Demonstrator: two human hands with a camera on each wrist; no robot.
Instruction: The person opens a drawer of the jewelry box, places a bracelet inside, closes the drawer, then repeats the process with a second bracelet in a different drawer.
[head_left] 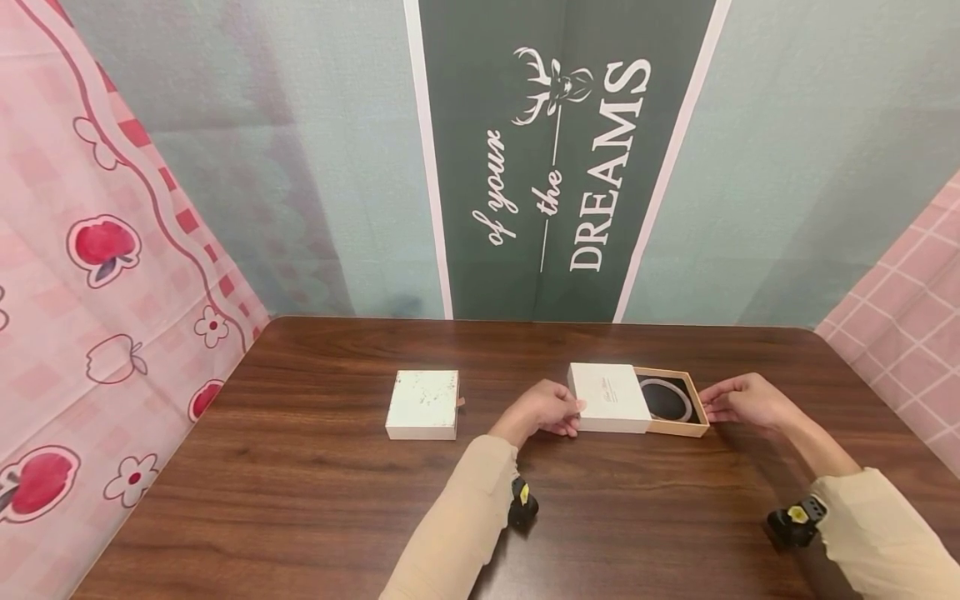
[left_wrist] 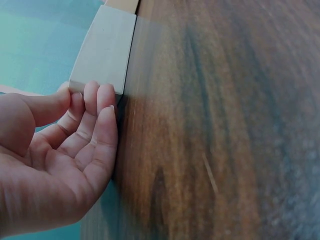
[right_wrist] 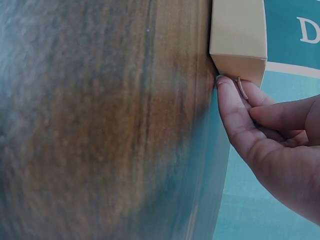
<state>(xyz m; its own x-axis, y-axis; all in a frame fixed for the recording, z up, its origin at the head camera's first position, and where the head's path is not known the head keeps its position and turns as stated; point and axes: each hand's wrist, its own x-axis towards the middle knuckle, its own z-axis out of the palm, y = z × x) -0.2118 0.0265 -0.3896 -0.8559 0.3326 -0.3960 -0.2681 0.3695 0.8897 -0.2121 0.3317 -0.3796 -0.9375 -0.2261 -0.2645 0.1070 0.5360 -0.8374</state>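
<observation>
A white sleeve [head_left: 611,397] with small printed lettering covers the left part of a tan drawer [head_left: 702,425], forming a slide-out gift box. The drawer sticks out on the right and shows a ring-shaped bangle [head_left: 686,403] around a black cushion [head_left: 663,399]. My left hand [head_left: 551,408] holds the sleeve's left end, thumb at its top edge and curled fingers against the end face. At the drawer's outer end, my right hand [head_left: 750,402] touches the box with its fingertips. A small ribbon tab [right_wrist: 242,88] lies against those fingers in the right wrist view.
A second white box [head_left: 422,404] with speckled marks and a ribbon tab [head_left: 461,402] on its right side lies left of my hands. The brown wood table [head_left: 300,500] ends at a printed fabric backdrop [head_left: 360,167]. Pink patterned cloth [head_left: 135,358] hangs on the left.
</observation>
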